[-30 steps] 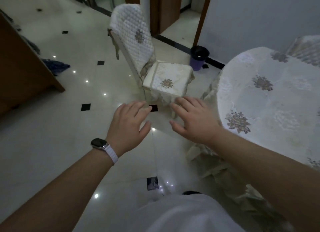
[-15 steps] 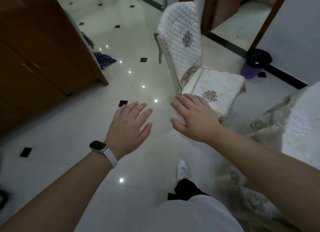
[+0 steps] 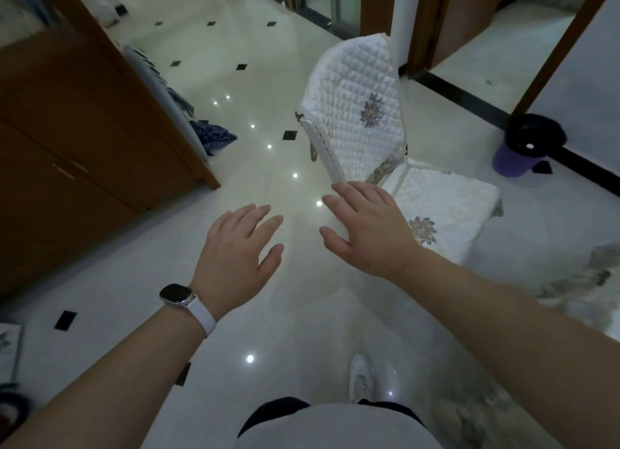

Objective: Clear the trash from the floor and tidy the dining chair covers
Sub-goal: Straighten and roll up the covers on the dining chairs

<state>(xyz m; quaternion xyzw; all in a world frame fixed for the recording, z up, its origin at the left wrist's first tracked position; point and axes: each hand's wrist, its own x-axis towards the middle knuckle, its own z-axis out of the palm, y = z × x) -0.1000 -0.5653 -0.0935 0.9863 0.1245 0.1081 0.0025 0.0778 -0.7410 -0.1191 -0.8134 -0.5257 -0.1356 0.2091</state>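
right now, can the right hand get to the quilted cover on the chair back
Probably yes: the right hand is open and empty, with the quilted cover ahead and nothing between them.

No readable text, label or number shows on anything

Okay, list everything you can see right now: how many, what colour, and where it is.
back cover: one, white quilted, on the chair back, centre
seat cover: one, cream, on the chair seat
bin: one, purple with a black liner, right, by the wall
cabinet: one, brown, left
cloth: one, blue, on the floor beside the cabinet
tablecloth: one, cream, right edge
shoe: one, white, bottom centre
watch: one, white strap, left wrist
left hand: open, over the floor
right hand: open, near the seat
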